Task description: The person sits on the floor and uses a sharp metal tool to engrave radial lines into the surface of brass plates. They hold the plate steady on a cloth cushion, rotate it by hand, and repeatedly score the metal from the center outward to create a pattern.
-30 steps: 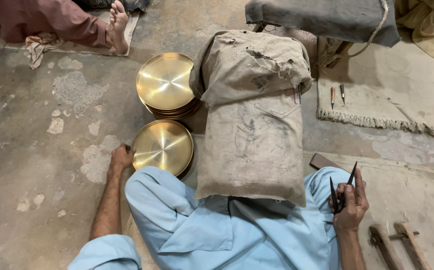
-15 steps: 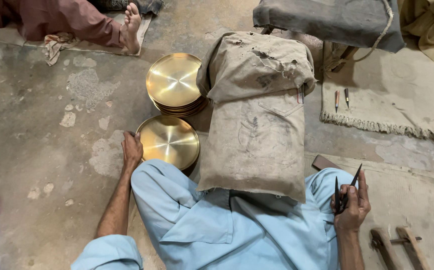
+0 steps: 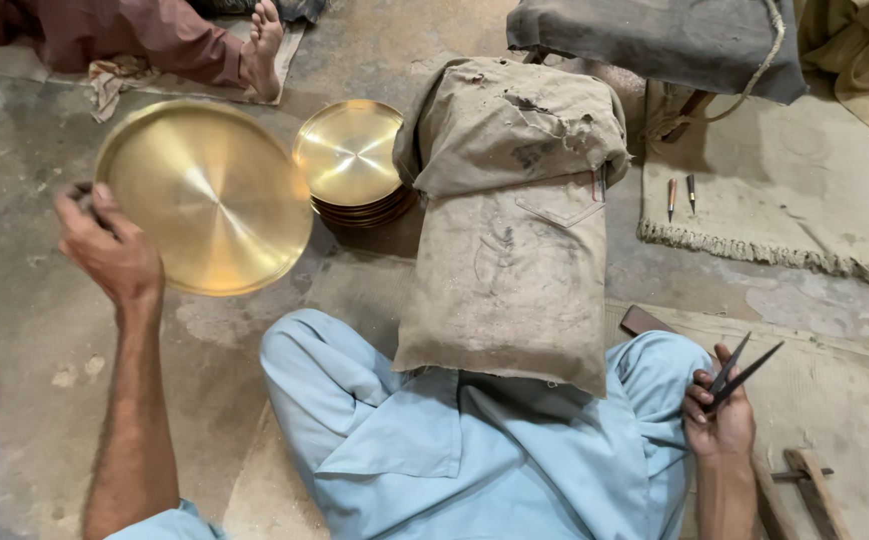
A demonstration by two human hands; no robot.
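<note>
Fingers, left: curled over the near-left rim of the brass plate (image 3: 204, 195), thumb on the face side and the other fingers (image 3: 79, 192) behind it, pinching the rim.
Fingers, right: closed round the hinge end of a pair of dividers (image 3: 739, 370), whose two dark points stand slightly apart and aim up and to the right.
Left hand (image 3: 109, 250): raised off the floor at the left of the scene, carrying the plate on edge with its hollow face turned toward the camera.
Right hand (image 3: 719, 425): low at the near right, beside the pale blue trouser knee (image 3: 654, 365).
Plate: in the air at the far left, clear of the floor, just left of the stack of plates (image 3: 349, 160) and apart from it.
Padded block (image 3: 514, 220): wrapped in stained cloth, lying between the knees at the centre.
Handling: a rim pinch on so wide a plate probably lets it swing; supporting the back with spread fingers should steady it.
Caution: judged from their nearness to the knee, the divider points are best kept aimed away from leg and plate face.
Surroundings: two small punches (image 3: 681, 195) on the mat (image 3: 784, 190) at the far right; another person's foot (image 3: 264, 45) at the far edge.
</note>
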